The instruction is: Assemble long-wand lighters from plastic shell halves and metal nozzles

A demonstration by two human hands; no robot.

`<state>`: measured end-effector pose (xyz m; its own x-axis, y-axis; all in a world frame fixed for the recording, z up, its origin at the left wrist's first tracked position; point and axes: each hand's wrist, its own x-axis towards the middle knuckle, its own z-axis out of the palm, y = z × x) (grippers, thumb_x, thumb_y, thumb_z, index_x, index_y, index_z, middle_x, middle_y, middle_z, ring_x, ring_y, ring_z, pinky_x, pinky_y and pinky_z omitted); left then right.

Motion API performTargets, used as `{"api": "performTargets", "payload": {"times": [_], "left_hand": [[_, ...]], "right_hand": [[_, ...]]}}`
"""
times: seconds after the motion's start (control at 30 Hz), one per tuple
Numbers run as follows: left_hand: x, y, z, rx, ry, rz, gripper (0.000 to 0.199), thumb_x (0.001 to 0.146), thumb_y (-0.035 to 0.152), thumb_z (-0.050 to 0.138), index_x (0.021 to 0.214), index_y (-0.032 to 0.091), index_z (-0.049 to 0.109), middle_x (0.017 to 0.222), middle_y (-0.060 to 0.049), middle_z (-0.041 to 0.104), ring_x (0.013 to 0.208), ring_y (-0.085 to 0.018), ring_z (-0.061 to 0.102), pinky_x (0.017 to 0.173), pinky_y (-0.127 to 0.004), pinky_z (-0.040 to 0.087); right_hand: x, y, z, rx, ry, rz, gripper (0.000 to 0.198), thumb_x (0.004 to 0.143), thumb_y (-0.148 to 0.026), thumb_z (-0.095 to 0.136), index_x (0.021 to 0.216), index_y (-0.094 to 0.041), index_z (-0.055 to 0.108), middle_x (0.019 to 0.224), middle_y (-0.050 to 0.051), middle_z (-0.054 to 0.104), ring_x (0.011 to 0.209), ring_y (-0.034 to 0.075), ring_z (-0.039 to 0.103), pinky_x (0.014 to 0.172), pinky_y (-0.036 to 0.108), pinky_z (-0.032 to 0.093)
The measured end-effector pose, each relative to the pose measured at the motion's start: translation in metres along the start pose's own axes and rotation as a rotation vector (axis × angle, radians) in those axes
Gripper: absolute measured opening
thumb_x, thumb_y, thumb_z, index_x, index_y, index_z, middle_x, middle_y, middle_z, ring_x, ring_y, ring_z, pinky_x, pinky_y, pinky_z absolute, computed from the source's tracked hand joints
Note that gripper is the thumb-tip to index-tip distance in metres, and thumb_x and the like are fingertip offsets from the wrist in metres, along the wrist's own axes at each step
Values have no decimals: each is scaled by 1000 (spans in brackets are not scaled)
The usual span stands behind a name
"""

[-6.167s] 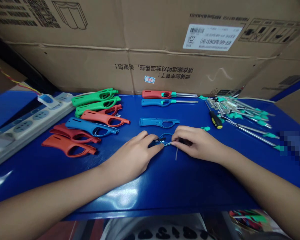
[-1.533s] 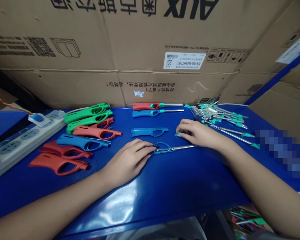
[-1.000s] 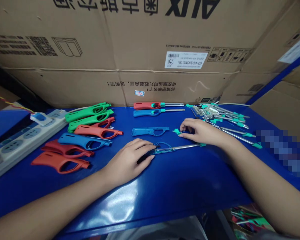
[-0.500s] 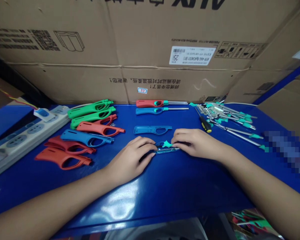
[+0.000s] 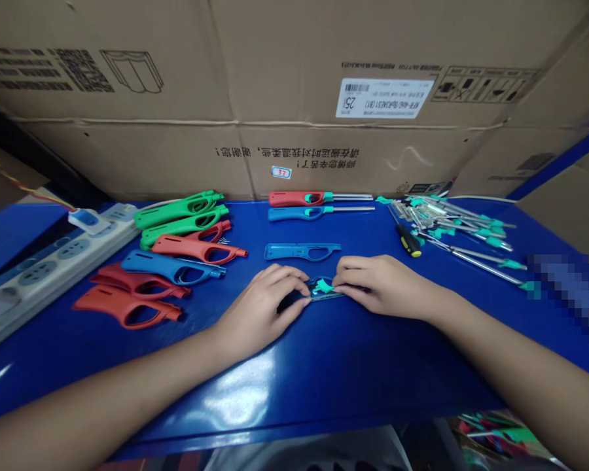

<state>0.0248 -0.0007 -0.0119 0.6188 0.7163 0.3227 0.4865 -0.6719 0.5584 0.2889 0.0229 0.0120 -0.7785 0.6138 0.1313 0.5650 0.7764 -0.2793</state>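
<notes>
On the blue table in front of me lies a blue lighter shell half (image 5: 330,297), its hollow side up. A teal trigger piece (image 5: 322,286) rests in it. My left hand (image 5: 267,301) has thumb and fingers closed on the shell's left end. The right end is between the pinched thumb and fingers of my right hand (image 5: 380,282), close beside the trigger; those fingertips hide the parts under them. Just behind lies another blue shell half (image 5: 303,252). Farther back are a red lighter (image 5: 294,198) and a blue lighter (image 5: 293,214), both with metal tubes.
Red, blue and green handle shells (image 5: 174,267) are heaped at left, beside a white power strip (image 5: 53,261). Metal tubes with teal triggers (image 5: 464,222) are piled at right, near a black-and-yellow screwdriver (image 5: 409,242). A cardboard box (image 5: 177,147) walls the table's back.
My right hand has shifted slightly left toward my left hand. The teal trigger piece now sits lower and farther left in the shell. The camera view has moved a little.
</notes>
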Motion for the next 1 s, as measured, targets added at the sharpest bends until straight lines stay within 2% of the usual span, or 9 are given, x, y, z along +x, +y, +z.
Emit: {"api": "performTargets", "payload": {"times": [0.23,0.37,0.47,0.63,0.83,1.0], "left_hand": [[0,3,-2,-46,21,8,5,96,22,61,98,21,65,117,-7,68,107,-22,62,95,-42,50],[-1,3,-3,-20,-6,15,1,92,21,65,92,21,67,120,-7,67,108,-24,62,96,-44,50],[0,0,-2,-43,21,27,3,93,20,65,92,21,67,116,-7,68,106,-22,63,94,-41,52],[0,-4,0,-82,64,21,6,92,19,67,97,20,65,111,-5,69,103,-19,66,92,-35,54],[1,-5,1,-72,58,-7,20,91,21,70,110,19,63,108,-5,71,101,-20,66,91,-37,56],[2,-5,2,-81,57,-13,19,91,22,70,110,19,66,110,-6,71,103,-21,67,93,-38,56]], "right_hand": [[1,-1,2,-59,9,-13,23,102,-27,48,102,-20,69,99,6,69,74,14,64,64,25,42],[0,-2,2,-54,29,-28,23,102,-27,47,101,-20,69,99,6,68,75,14,64,65,25,42],[0,-3,3,-22,36,-28,22,102,-27,47,101,-20,68,99,6,68,78,14,64,66,25,43],[1,-7,6,-42,33,-23,23,103,-27,47,100,-19,68,96,5,67,76,13,63,63,25,40],[2,-9,7,-95,66,-61,26,104,-28,43,99,-19,66,95,5,66,72,12,60,61,25,38],[2,-10,8,-157,57,-70,27,105,-27,41,99,-19,66,96,5,66,71,12,58,58,26,35]]}}
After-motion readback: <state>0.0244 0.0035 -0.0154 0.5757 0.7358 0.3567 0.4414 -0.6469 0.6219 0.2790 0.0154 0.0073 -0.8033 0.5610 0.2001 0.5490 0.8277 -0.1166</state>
